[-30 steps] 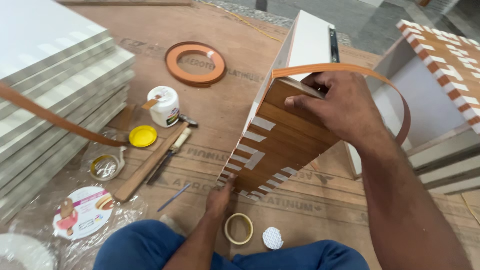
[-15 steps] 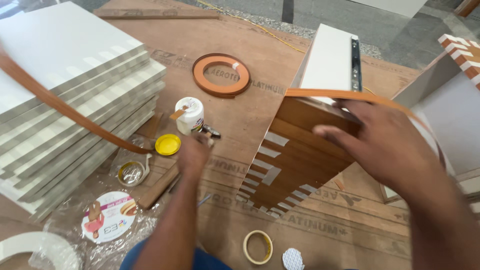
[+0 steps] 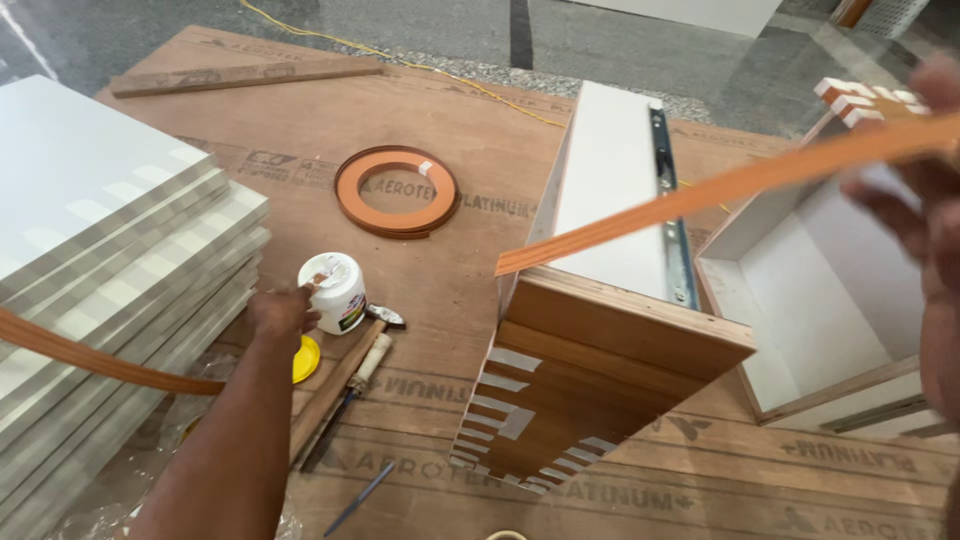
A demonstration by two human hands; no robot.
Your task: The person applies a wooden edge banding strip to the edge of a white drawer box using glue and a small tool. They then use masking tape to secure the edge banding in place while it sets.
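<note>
Here, the white round adhesive jar [image 3: 334,291] beside the yellow lid [image 3: 306,358] is being touched by the left hand [image 3: 280,310], fingers curled. A brown edge-banding strip [image 3: 720,190] is being pinched by the right hand [image 3: 925,215] above the upright wooden drawer box [image 3: 600,370].

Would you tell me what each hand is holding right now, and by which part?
The right hand holds the orange edge-band strip near its upper end. The left hand touches the white glue jar at its side; a firm grasp cannot be told.
</note>
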